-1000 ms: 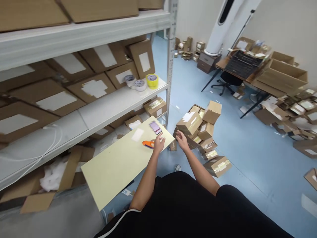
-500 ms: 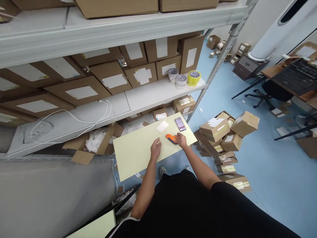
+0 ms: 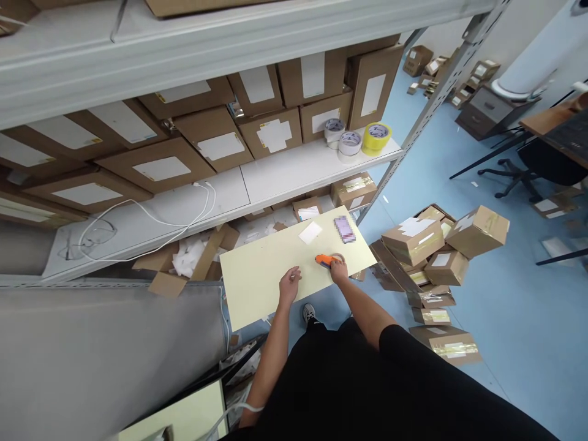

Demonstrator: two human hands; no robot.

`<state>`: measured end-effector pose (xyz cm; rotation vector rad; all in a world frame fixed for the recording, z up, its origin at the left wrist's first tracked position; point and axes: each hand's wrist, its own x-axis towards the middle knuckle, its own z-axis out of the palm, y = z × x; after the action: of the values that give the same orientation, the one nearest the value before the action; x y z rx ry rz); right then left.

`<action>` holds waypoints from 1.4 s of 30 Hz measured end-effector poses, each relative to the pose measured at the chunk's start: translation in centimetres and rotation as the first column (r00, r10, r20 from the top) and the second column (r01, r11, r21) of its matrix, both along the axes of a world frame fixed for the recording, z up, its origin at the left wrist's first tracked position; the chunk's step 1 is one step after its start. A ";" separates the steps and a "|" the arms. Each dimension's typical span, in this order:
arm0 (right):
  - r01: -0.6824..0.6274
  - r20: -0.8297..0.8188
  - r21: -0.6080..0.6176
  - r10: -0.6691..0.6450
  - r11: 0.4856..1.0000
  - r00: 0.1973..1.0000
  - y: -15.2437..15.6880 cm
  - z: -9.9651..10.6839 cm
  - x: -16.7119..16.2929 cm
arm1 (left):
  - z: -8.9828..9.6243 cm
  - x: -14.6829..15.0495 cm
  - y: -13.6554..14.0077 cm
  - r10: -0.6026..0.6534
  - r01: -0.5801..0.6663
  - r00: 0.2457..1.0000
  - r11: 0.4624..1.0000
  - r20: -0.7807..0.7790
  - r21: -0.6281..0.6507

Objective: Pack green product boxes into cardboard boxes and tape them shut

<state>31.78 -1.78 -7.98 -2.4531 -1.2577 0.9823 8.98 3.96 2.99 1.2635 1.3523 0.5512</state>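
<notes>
My right hand (image 3: 339, 270) is closed on an orange hand tool (image 3: 325, 260) with a dark blue lower edge; a greyish curved part shows just beyond the fingers, and its exact kind is too small to make out. To the left, my left hand (image 3: 289, 283) hovers over the pale yellow board (image 3: 252, 269) with its fingers loosely bent and apart, holding nothing that I can see. A white card (image 3: 310, 232) lies on the board beyond both hands. Right of the card, near the board's far corner, is a phone (image 3: 345, 229) with a blurred screen.
Behind the board stands a grey metal shelf (image 3: 294, 168) with cardboard boxes (image 3: 272, 133), white tape rolls (image 3: 350, 143), a yellow tape roll (image 3: 376, 137) and a white cable (image 3: 177, 224). Stacked cartons (image 3: 413, 240) stand on the floor to the right. An open box (image 3: 186, 260) sits below left.
My right hand has closed around the orange tool and turned it somewhat. My left hand stays over the board. The camera view has shifted slightly.
</notes>
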 end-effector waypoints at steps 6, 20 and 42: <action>0.044 -0.019 0.190 -0.041 0.981 0.999 -1.4 1.4 1.5 | 1.1 2.8 1.0 -0.044 0.044 0.998 0.999 0.047 0.010; 0.104 -0.125 0.674 -0.026 0.732 0.992 -2.2 13.4 5.9 | 12.8 10.1 7.5 -0.247 0.175 0.958 0.908 0.148 0.382; 0.060 -0.009 0.721 -0.077 0.690 0.997 -1.1 21.9 3.9 | 20.4 11.5 10.7 -0.535 0.457 0.843 0.660 -0.054 0.597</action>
<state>35.64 -2.88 13.94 -1.8527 -1.2301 0.3142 20.46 14.63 23.43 1.9956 0.6624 0.6678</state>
